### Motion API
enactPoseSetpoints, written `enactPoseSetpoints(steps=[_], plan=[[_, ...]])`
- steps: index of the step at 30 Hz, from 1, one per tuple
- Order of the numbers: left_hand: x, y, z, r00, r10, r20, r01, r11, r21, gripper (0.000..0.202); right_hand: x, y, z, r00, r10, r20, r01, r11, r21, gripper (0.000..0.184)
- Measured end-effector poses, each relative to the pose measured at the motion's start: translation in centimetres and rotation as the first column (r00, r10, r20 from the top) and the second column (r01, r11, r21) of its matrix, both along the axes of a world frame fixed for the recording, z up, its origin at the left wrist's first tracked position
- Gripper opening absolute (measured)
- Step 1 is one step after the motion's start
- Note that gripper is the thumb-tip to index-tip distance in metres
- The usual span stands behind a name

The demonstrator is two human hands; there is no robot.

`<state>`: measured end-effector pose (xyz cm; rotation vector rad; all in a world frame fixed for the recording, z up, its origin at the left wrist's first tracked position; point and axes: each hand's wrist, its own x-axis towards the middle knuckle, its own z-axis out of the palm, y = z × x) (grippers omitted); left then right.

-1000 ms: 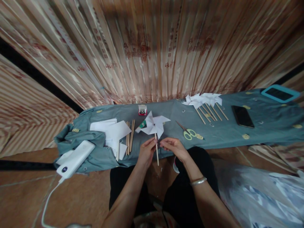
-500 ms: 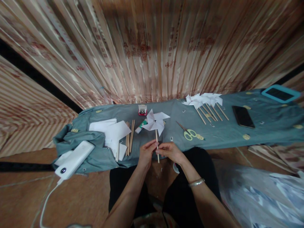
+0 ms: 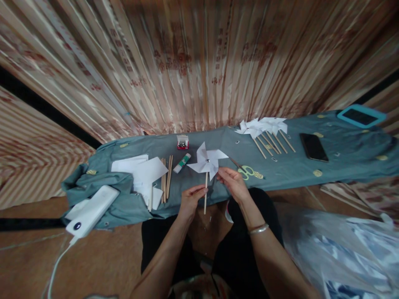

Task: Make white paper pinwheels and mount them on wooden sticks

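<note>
Right fingers [image 3: 226, 175] rose to the pinwheel [image 3: 203, 165], grip unclear; left fingers [image 3: 197, 190] pinch its stick [image 3: 206, 180].

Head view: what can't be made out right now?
All in the head view:
Held pinwheel: back, turned from the camera.
Right hand: whether it grips the paper, too small to tell.
Small open box: exact contents, too small.
Green-and-white tube: any lettering, blurred.
Plastic bag: right end, cut off by picture edge.

Blk phone [image 3: 314, 147] lies nr blue-rimmed device [image 3: 361, 116].
</note>
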<state>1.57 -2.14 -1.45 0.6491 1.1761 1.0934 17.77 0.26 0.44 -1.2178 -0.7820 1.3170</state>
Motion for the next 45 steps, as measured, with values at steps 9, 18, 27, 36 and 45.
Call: enactPoseSetpoints(steps=[9, 18, 27, 36, 45], plan=[[0.2, 0.0, 0.2, 1.0, 0.008, -0.019, -0.008, 1.0, 0.005, 0.031, -0.7, -0.3, 0.4, 0.994, 0.042, -0.097, -0.044, 0.999, -0.015, 0.037], [0.1, 0.0, -0.1, 1.0, 0.011, -0.022, -0.011, 1.0, 0.012, 0.032, -0.8, -0.3, 0.3, 0.998, 0.04, -0.043, -0.039, 0.999, 0.012, 0.035], [0.2, 0.0, 0.0, 1.0, 0.012, -0.008, -0.012, 1.0, 0.001, 0.03, -1.1, -0.2, 0.4, 0.999, -0.029, -0.041, 0.029, 0.999, -0.017, 0.036], [0.0, -0.2, 0.1, 1.0, -0.013, -0.02, 0.013, 1.0, 0.011, 0.03, -0.9, -0.5, 0.4, 0.997, -0.009, -0.082, 0.014, 0.998, 0.062, 0.034], [-1.7, -2.2, 0.7, 0.985, -0.162, -0.051, 0.162, 0.987, -0.003, 0.027, 3.6, -0.3, 2.8, 0.963, 0.092, -0.253, -0.086, 0.996, 0.031, 0.051]])
